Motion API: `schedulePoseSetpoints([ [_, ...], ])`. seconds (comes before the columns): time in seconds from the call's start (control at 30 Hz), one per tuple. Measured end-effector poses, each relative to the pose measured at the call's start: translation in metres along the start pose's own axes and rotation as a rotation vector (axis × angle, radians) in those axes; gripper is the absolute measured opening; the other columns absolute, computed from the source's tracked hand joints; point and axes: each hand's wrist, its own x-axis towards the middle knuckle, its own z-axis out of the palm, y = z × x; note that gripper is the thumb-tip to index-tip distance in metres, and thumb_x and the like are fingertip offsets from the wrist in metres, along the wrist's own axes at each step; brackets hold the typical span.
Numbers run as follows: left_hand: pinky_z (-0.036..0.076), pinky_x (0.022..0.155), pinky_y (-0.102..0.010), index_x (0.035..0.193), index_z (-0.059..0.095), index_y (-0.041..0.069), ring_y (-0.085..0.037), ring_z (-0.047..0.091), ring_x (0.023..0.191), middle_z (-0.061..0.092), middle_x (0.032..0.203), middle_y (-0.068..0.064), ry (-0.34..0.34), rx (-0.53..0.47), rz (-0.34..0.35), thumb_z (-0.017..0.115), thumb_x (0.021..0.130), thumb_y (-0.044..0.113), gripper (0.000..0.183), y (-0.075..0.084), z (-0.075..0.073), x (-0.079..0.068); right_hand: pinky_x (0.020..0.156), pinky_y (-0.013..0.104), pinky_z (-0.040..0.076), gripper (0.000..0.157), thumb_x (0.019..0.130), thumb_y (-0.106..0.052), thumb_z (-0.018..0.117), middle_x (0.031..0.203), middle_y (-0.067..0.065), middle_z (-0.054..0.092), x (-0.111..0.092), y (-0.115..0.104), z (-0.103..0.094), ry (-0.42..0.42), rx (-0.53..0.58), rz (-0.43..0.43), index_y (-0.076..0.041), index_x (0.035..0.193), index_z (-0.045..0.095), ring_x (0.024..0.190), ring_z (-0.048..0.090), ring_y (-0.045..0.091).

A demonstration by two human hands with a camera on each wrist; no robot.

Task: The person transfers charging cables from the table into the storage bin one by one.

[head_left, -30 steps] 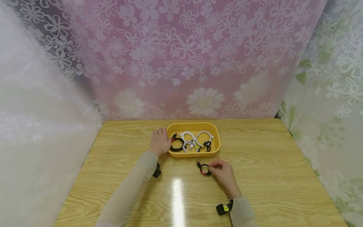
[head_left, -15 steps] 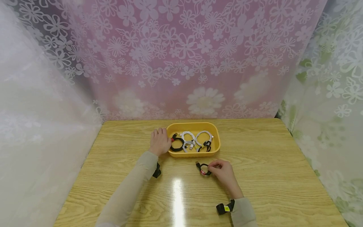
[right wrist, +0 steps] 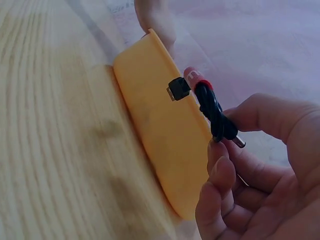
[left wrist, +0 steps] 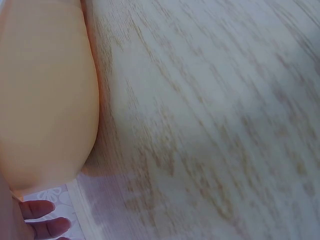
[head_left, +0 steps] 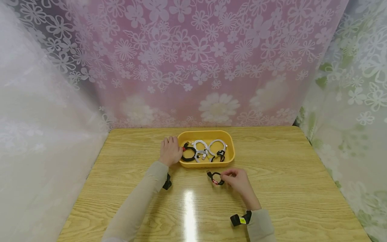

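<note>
My right hand (head_left: 239,183) pinches a small coiled black USB cable (right wrist: 211,111) between thumb and fingers, in front of the yellow bin (head_left: 201,165). Its USB plug (right wrist: 178,89) points away from the hand, a red-and-white band (right wrist: 196,78) wraps the coil, and a round metal plug tip pokes out by the fingers. My left hand (head_left: 170,152) holds the bin's left end at the rim; its thumb is hidden. In the left wrist view, fingers (left wrist: 50,227) show beyond the bin's wall (left wrist: 47,100).
Inside the bin lie coiled cables: a black one (head_left: 189,159) with a red band at the left, several white ones (head_left: 217,140), and another black one (head_left: 222,158) at the right. The wooden table (head_left: 136,208) ends at a floral curtain (head_left: 211,67).
My right hand has lifted slightly and drifted a little left toward the bin, turning the black cable as it goes. The left hand and the bin have stayed put.
</note>
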Motion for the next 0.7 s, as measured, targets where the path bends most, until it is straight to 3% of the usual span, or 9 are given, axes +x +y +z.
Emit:
schedulePoseSetpoints([
  [0.23,0.031,0.091,-0.048,0.109,0.045,0.001,-0.038,0.039,0.104,0.045,0.110,-0.019,-0.024,0.001,-0.012,0.039,0.101,0.022,0.023,0.001,-0.001,0.000,0.052,0.024,0.043,0.008,0.086,-0.006,0.073,0.075,0.003,0.063,0.005,-0.008,-0.001,0.005,0.015,-0.005,0.001,0.090,0.073,0.057,0.050,0.012],
  [0.5,0.033,0.092,-0.048,0.110,0.047,0.001,-0.037,0.043,0.108,0.047,0.114,-0.019,-0.021,-0.001,-0.003,0.039,0.100,0.020,0.023,0.003,-0.005,-0.002,0.056,0.026,0.045,0.017,0.087,-0.008,0.071,0.077,0.005,0.065,0.013,-0.020,-0.002,0.015,0.042,-0.022,0.006,0.096,0.072,0.061,0.052,0.015],
  [0.7,0.033,0.091,-0.046,0.110,0.046,0.001,-0.035,0.043,0.105,0.046,0.112,-0.018,-0.034,0.013,0.004,0.038,0.101,0.020,0.022,0.003,-0.005,-0.002,0.056,0.027,0.045,0.011,0.086,-0.008,0.072,0.073,0.004,0.062,0.020,-0.029,0.001,0.025,0.072,-0.049,0.001,0.092,0.074,0.060,0.051,0.016],
])
